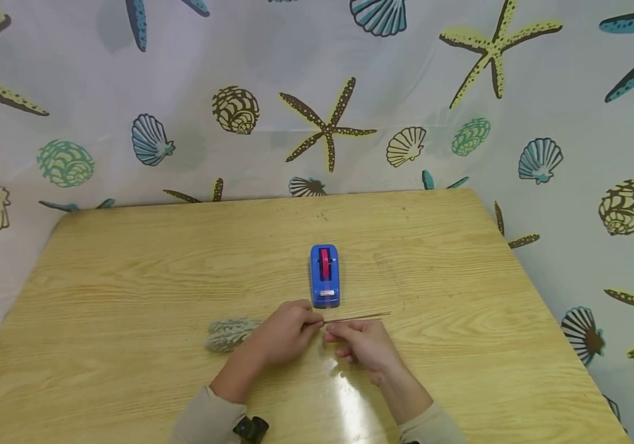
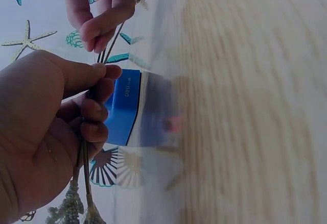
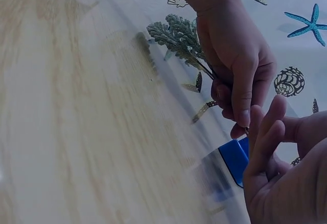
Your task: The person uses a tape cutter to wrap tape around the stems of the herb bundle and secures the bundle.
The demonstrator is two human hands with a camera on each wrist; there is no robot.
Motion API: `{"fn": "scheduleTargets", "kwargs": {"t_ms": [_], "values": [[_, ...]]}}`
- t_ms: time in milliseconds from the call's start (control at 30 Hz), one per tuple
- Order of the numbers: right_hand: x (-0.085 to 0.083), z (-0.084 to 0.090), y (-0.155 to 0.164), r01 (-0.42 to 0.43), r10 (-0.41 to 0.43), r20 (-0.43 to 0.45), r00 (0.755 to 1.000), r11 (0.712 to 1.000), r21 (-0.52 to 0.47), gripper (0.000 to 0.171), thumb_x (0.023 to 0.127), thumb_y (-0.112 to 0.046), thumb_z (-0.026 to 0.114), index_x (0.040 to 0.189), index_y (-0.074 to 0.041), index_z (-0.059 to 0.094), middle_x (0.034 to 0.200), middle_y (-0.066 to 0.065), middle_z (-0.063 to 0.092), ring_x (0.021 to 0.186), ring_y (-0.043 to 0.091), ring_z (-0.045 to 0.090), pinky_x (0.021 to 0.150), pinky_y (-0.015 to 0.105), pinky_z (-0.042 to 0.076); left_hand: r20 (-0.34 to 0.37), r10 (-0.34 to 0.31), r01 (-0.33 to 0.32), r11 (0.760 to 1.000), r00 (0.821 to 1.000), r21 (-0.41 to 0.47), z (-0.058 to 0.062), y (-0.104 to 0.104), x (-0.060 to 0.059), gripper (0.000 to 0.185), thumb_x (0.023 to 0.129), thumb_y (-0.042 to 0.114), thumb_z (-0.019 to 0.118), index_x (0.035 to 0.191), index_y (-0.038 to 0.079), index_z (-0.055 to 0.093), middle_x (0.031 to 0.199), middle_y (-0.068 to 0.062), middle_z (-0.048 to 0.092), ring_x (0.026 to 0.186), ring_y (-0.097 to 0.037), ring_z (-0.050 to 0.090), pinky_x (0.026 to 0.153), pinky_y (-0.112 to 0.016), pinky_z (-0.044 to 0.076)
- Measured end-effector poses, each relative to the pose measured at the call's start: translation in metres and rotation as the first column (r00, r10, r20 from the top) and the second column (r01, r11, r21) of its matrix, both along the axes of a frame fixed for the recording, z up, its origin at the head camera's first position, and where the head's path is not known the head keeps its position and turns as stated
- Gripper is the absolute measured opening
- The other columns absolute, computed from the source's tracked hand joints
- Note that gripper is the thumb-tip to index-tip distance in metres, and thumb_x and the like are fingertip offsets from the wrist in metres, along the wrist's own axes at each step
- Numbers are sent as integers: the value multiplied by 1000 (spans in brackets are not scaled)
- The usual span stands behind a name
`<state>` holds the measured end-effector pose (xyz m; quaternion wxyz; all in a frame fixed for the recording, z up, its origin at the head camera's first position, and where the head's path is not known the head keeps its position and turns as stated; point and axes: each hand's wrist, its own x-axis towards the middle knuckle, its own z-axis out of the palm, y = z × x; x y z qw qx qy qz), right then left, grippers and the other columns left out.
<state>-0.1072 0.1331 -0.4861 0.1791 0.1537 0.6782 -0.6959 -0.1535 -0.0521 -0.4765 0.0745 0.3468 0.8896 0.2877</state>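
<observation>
**Two hands gathered dried stems beside the tape dispenser**

Two hands met over the middle of the pale wood-grain desk (image 1: 128, 277), just near of a small blue tape dispenser with a red roll (image 1: 325, 275). The left hand (image 1: 284, 336) had its fingers and thumb curled round a thin bundle of dried grey-green flower sprigs on dark wiry stems (image 1: 228, 335); the fluffy heads lay on the desk to the left of that hand, and the bare stem ends stuck out to the right, past both hands. The left wrist view showed the stems running through the closed left grip, with the heads hanging below the palm. The right hand (image 1: 364, 345) pinched the same stems just beside the left thumb, its fingertips (image 2: 94, 40) bent in on them, though the right wrist view left the exact contact partly hidden behind the fingers.

By the look of it, the step in hand was bunching and aligning the stems, held together at one spot directly in front of the dispenser's cutter end. No strip of tape could be made out on the stems or on either hand. The next move would likely call for the left grip to keep the bundle tight and level while the right hand let go and reached the short way far to the dispenser, without letting the stems fan apart.

A shell-and-starfish patterned curtain (image 1: 461, 92) hung behind the desk.
</observation>
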Motion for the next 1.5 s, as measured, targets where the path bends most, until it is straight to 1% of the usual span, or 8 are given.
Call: {"fn": "scheduleTargets", "kwargs": {"t_ms": [500,633,700,833,933,1033,1167,1500], "values": [[3,-7,-2,-5,8,-40,999,998,59,30,91,-23,72,107,3,74,82,2,77,53,5,58,51,18,45,34,74,-76,995,997,69,-5,9,-3,18,97,18,66,92,10,81,70,7,55,62,-6,43,56,-21,38],[13,2,-1,-73,110,-174,978,976,204,26,92,-17,69,105,6,73,77,7,75,48,5,57,45,17,44,21,73,-74,996,997,51,-6,9,-4,18,97,18,66,91,10,80,70,6,57,62,-6,44,57,-21,39],[16,9,-1,-44,197,-333,922,909,415,25,91,-19,71,104,2,74,77,5,74,48,4,55,44,17,42,22,79,-80,995,997,53,-5,8,-4,18,97,18,66,91,10,80,72,6,58,63,-6,45,57,-21,39],[14,18,-4,213,427,-492,759,550,807,32,86,-33,79,108,-12,75,99,1,67,71,14,58,69,28,42,28,88,-89,994,996,65,-3,5,-4,18,97,17,66,90,9,80,72,5,60,62,-6,46,57,-20,40],[6,18,-4,273,544,-442,713,364,890,34,82,-43,80,105,-18,77,108,2,63,90,23,54,81,45,33,59,80,-84,994,995,64,-1,5,-5,18,97,17,65,91,9,80,72,5,59,62,-7,46,56,-20,40],[-1,14,-4,241,581,-383,718,309,920,26,83,-45,79,94,-22,79,102,-1,69,94,25,54,84,54,31,93,74,-79,996,993,47,-1,6,-4,19,98,18,64,92,10,80,73,5,59,63,-7,46,57,-21,40],[-5,11,-4,217,594,-354,722,291,932,21,85,-43,78,88,-23,81,90,-3,73,88,24,58,87,56,34,98,75,-79,996,992,35,-1,8,-3,19,98,18,64,93,10,80,76,5,62,64,-7,47,58,-21,41],[-10,12,-1,278,635,-352,688,217,936,17,83,-41,80,81,-24,82,76,-6,71,70,16,64,77,41,44,174,123,-135,989,977,61,1,12,-3,18,98,19,65,92,13,81,74,6,63,63,-8,47,58,-22,39]]}}
